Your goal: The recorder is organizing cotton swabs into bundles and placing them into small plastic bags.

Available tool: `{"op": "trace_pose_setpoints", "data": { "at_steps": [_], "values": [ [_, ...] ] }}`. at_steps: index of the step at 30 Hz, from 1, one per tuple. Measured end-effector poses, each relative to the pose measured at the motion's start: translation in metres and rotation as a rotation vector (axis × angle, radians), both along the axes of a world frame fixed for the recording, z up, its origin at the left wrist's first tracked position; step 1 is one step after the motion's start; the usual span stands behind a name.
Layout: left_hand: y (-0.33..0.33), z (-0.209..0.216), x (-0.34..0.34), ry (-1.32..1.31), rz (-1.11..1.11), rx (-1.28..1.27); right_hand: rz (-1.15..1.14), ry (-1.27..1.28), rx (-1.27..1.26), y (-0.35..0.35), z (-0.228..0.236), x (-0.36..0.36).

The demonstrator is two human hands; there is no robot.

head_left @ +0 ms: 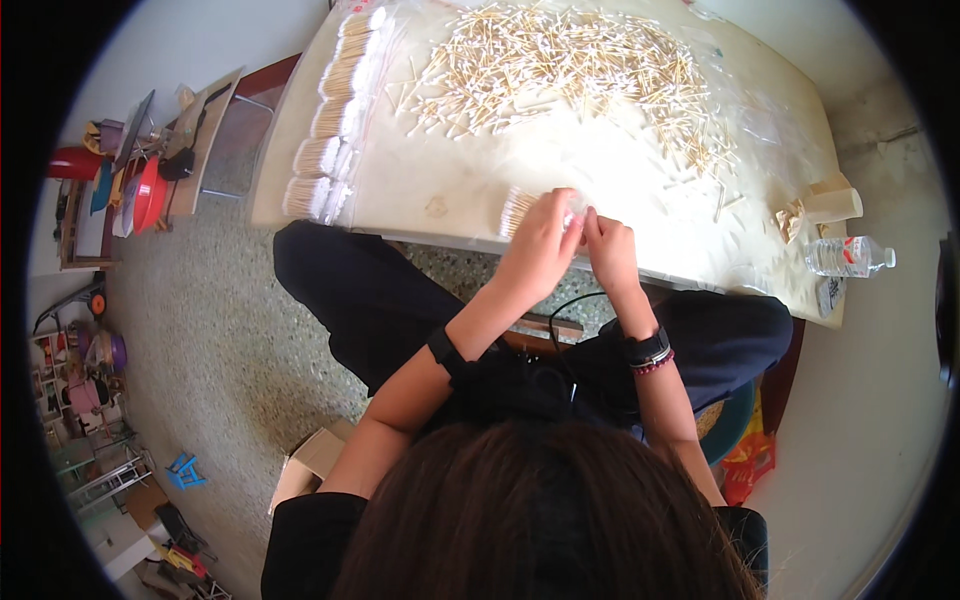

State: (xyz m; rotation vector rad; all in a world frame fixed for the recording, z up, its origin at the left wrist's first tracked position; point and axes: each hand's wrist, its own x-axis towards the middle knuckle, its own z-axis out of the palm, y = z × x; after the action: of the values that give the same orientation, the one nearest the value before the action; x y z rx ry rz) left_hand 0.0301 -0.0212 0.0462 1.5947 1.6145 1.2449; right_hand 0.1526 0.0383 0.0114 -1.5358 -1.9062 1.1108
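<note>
At the table's near edge, my left hand (542,245) is closed around a small clear bag of cotton swabs (514,212), whose wooden sticks show to the left of the fingers. My right hand (612,250) is beside it with its fingers pinched together at the bag's white or clear end (577,205). The exact grip there is partly hidden by the fingers. Beyond both hands spreads a large loose pile of cotton swabs (570,65). On the left of the table lies a row of bagged swab bundles (335,115).
At the table's right lie a water bottle (845,257), a brown paper cup or roll (832,200) and thin clear plastic bags (765,120). A cardboard box (318,455) stands on the floor at left, with a blue stool (185,470) farther off. A bucket (730,425) is by my right leg.
</note>
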Motion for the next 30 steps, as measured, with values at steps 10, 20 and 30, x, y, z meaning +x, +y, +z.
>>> {"op": "trace_pose_setpoints", "data": {
  "at_steps": [10, 20, 30],
  "values": [
    [-0.018, -0.042, -0.032, 0.711, -0.049, -0.201, 0.051, -0.136, 0.218, 0.004, -0.007, -0.005],
    [-0.022, -0.035, -0.022, 0.72, -0.09, -0.219, 0.124, -0.221, 0.325, 0.007, -0.006, -0.018],
    [-0.022, -0.04, -0.023, 0.672, -0.081, -0.186, 0.215, -0.198, 0.365, 0.011, 0.001, -0.029]
  ]
}}
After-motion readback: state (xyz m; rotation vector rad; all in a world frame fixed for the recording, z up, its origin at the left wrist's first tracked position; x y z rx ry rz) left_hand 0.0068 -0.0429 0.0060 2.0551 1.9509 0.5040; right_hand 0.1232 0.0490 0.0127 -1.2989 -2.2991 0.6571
